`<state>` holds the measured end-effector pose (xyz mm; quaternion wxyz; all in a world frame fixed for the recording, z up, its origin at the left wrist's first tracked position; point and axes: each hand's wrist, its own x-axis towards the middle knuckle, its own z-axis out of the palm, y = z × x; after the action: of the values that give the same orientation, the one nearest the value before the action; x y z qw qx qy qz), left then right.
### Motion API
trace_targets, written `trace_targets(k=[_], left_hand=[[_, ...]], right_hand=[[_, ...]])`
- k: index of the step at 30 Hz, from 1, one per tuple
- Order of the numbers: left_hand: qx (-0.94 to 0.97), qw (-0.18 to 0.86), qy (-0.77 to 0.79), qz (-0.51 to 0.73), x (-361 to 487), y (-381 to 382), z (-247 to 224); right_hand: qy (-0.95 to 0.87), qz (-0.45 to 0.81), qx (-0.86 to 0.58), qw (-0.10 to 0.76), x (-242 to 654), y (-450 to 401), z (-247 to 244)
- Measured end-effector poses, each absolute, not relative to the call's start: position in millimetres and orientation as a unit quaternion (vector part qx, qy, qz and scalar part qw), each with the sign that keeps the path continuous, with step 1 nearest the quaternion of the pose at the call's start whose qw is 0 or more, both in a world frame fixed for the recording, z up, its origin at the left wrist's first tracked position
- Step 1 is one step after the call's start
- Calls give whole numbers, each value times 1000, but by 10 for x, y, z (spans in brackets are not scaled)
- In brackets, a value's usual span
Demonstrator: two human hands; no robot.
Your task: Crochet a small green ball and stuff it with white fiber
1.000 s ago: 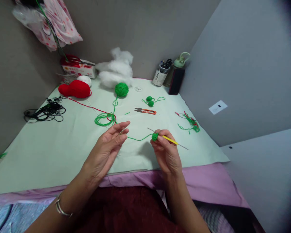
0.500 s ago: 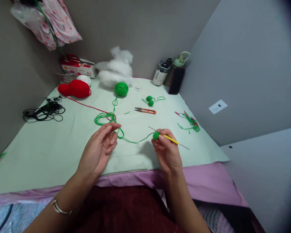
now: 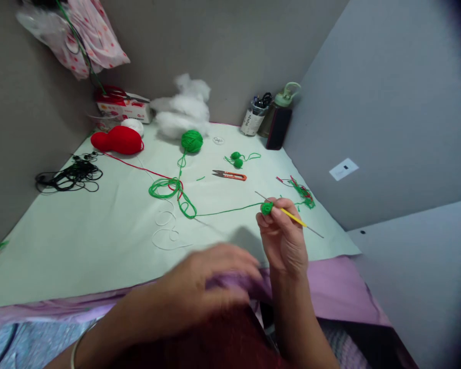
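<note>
A small, rounded green crocheted yarn piece (image 3: 267, 208) is held above the pale cloth-covered table (image 3: 111, 230), at three o'clock from its middle. It is pinched between thumb and fingers of the right hand (image 3: 282, 228), together with a slim metal crochet hook with a yellow grip (image 3: 293, 217), whose ends are pointed to ten and four o'clock; whether a loop is caught on it cannot be told. At seven o'clock from the piece, the left hand (image 3: 213, 277) is blurred, thumb set well apart from curved fingers, nothing seen held. A thin green yarn strand (image 3: 230, 209) is stretched toward nine o'clock. The piece can be judged light, soft and easily squashed, its stitches prone to snagging; it is best gripped gently by its body, the stiff hook by its yellow grip.
</note>
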<state>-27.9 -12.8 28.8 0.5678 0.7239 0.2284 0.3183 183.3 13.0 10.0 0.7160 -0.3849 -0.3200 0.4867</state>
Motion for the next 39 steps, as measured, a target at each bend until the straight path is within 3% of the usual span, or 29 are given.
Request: trace_targets(k=[3,7,10,13,16,19,22,25,29,39], left_hand=[[525,595,376,478,-250,-33,177],[402,682,293,537,-163,21,176],[346,689,281,572,-61,116,311],[330,629,310,632,-3,273,345],[470,469,318,677,-36,348,217],[668,349,347,558,-116,278,63],[647,445,375,493,-154,152,-1],[516,600,369,488,-122,76,25],[369,715,344,484,-70,76,113],[303,747,318,498,-77,73,128]], right_hand=[[-337,484,-393,706,1803,74,125],[-355,488,-406,686,1632,-16,78],[-385,504,-389,668,1460,-87,36],[-403,521,-371,655,1343,-135,20],[-403,518,-365,660,1326,-138,14],[-412,497,-371,667,1372,-111,-7],[-434,465,-389,667,1417,-94,-39],[-460,437,-415,653,1429,-94,-57],[-482,420,-436,633,1419,-84,-61],[-521,399,-408,635,1465,-66,-46]])
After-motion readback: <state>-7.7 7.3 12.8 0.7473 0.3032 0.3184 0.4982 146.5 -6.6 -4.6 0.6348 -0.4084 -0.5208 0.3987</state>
